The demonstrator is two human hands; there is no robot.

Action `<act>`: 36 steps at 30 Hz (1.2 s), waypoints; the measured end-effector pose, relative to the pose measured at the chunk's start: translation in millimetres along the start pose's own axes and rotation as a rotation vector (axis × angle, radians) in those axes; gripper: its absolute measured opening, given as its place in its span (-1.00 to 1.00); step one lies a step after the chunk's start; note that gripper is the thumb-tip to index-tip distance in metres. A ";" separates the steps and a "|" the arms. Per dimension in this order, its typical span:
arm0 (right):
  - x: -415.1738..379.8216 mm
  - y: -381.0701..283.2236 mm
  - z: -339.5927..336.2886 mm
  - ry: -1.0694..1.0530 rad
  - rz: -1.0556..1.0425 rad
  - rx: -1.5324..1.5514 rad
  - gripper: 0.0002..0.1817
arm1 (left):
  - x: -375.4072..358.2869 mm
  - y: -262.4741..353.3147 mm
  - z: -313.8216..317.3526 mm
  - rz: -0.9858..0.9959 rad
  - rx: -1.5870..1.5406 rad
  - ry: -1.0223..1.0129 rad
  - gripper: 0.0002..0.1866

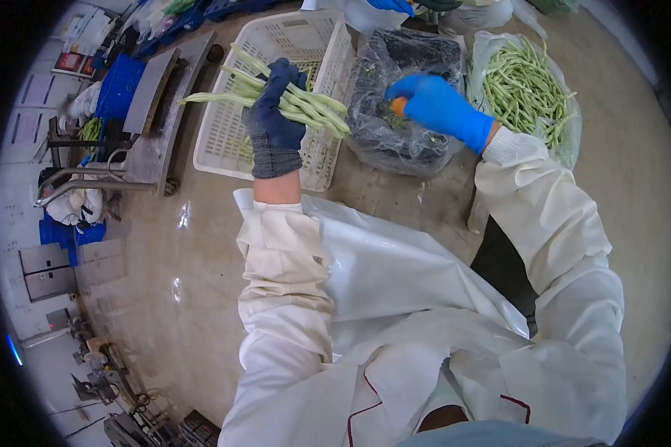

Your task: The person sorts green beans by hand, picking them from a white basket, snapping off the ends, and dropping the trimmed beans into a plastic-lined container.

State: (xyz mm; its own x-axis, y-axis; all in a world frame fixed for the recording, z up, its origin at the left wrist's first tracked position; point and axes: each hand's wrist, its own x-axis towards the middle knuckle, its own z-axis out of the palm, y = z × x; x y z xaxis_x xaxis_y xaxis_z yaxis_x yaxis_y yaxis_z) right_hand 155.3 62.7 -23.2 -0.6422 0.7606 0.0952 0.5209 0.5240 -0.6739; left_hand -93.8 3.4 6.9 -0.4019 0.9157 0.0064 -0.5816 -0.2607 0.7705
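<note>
My left hand (276,115), in a dark knit glove, is closed around a bunch of long green beans (320,112) above a white plastic crate (205,149). The beans stick out on both sides of the fist, and more lie inside the crate. Over a dark bin lined with clear plastic (406,156), my right hand (443,108) in a blue glove grips a small orange object (399,106), perhaps a tool handle. The fingers hide most of it. To the right, a clear plastic bag (570,141) is full of green beans (525,89).
A metal cart (164,127) on wheels stands at the left, with a blue crate (119,86) beside it. At the top edge, another person's blue-gloved hand (392,7) shows near some plastic bags (484,15). My white apron (395,261) hangs below the crate.
</note>
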 end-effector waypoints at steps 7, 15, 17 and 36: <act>-12.5 -41.9 18.0 -0.046 -0.170 0.097 -0.70 | 2.8 -13.4 8.7 0.019 0.002 0.094 -0.75; -8.4 -33.5 29.4 0.071 -0.240 -0.091 -0.77 | 2.2 -20.4 13.3 0.009 0.037 0.178 -0.82; -7.5 -26.5 33.3 0.098 -0.253 -0.125 -0.81 | 2.4 -20.3 15.8 -0.006 0.087 0.229 -0.83; 26.1 14.5 -37.6 0.737 -0.292 -0.240 -0.76 | -22.3 -11.0 19.4 -0.163 0.809 -0.236 -0.78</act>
State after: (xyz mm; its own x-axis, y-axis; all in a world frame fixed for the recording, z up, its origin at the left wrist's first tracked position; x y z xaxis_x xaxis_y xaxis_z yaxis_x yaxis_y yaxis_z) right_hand 167.3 104.5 -2.9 -0.2805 0.5940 0.7540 0.5501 0.7432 -0.3809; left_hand -64.7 -8.3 10.6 -0.1473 0.9858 -0.0803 0.1001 0.0957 0.9904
